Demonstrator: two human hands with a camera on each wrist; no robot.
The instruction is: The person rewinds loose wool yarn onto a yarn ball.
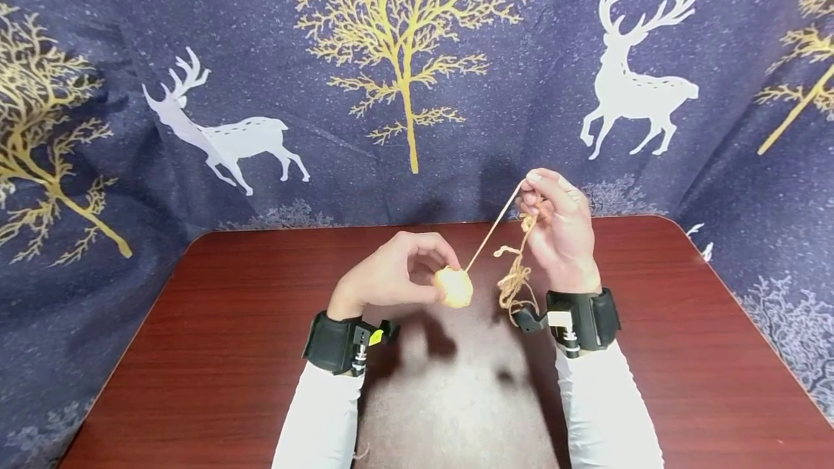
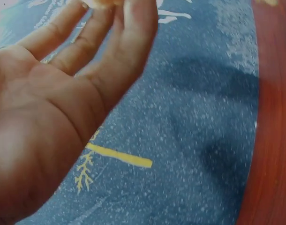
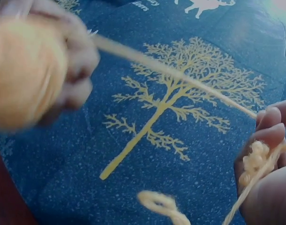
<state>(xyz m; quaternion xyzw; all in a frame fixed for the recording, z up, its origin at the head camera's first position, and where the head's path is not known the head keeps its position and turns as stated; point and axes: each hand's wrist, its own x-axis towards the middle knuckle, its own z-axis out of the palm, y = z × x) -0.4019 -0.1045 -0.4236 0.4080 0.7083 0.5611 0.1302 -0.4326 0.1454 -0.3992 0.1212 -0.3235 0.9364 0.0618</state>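
Observation:
A small pale orange ball of yarn [image 1: 454, 288] is pinched between the thumb and fingers of my left hand [image 1: 391, 270], above the table. From the ball a straight strand of yarn [image 1: 495, 225] slants up to my right hand [image 1: 562, 230], whose thumb and fingertips pinch it. Below the right fingers dangles a loose tangle of the same yarn [image 1: 515, 281]. The right wrist view shows the wound ball [image 3: 26, 75] large and blurred, and a bunched bit of yarn [image 3: 255, 159] against the right palm. Only the ball's lower edge [image 2: 103, 3] shows in the left wrist view.
A reddish-brown table [image 1: 228, 331] lies under both hands, with a bright glare near its front. Behind it hangs a dark blue cloth [image 1: 456, 143] printed with white deer and golden trees. Black wrist straps [image 1: 335, 342] with small cameras sit on both forearms.

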